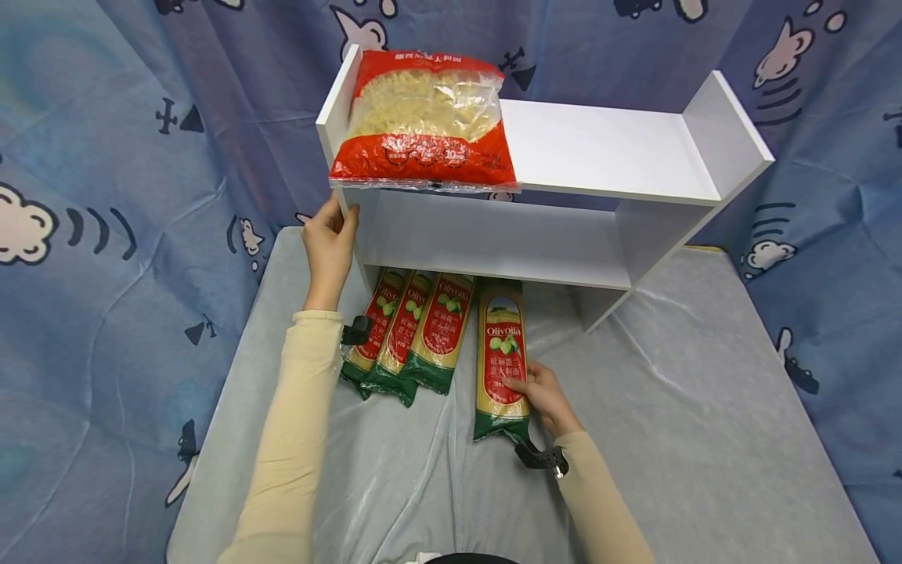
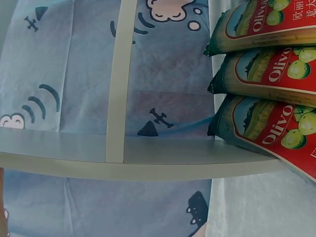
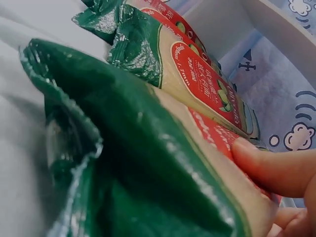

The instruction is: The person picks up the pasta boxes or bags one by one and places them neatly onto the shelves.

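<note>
My right hand (image 1: 539, 392) grips a long spaghetti packet (image 1: 501, 356) lying on the table, thumb on top of its red label; the right wrist view shows the packet's green end (image 3: 123, 163) and my thumb (image 3: 276, 165) close up. Three more spaghetti packets (image 1: 412, 329) lie side by side to its left, partly under the white shelf unit (image 1: 585, 157); they also show in the left wrist view (image 2: 266, 79). My left hand (image 1: 330, 243) holds the shelf's left side panel. A red bag of short pasta (image 1: 423, 121) lies on the top shelf at the left.
The table is covered with a pale grey cloth (image 1: 705, 407). Blue curtains (image 1: 106, 235) with cartoon prints hang on all sides. The shelf's top board to the right of the pasta bag and its lower board (image 1: 507, 243) are bare.
</note>
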Demonstrator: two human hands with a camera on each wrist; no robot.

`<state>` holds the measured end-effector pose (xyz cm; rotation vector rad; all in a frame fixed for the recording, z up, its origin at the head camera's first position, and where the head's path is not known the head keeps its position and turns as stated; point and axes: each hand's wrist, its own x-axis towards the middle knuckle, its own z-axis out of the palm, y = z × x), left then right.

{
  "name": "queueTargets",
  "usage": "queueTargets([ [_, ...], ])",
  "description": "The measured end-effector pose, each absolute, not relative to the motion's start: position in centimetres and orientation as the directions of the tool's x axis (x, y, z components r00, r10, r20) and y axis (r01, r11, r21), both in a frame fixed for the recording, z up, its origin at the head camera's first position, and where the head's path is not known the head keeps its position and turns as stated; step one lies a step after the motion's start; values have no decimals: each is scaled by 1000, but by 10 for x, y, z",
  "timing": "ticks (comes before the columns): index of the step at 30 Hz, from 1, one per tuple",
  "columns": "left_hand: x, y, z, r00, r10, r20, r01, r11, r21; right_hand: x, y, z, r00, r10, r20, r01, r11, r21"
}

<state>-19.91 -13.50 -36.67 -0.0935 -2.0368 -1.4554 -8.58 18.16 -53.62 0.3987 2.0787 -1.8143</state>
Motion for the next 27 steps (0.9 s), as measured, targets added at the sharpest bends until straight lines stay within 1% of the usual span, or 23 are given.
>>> queueTargets([
  [5, -207, -141, -378, -801, -291, 524, 405, 382, 831, -77, 186, -534, -897, -34, -441, 434, 131, -891],
  [14, -207, -142, -377, -805, -289, 518, 399, 381, 834, -64, 185, -521, -894, -36, -447, 443, 92, -892],
  [27, -206, -140, -377, -817, -300, 492, 382, 357, 853, -38, 189, -501, -891, -82, -446, 443, 50, -895],
])
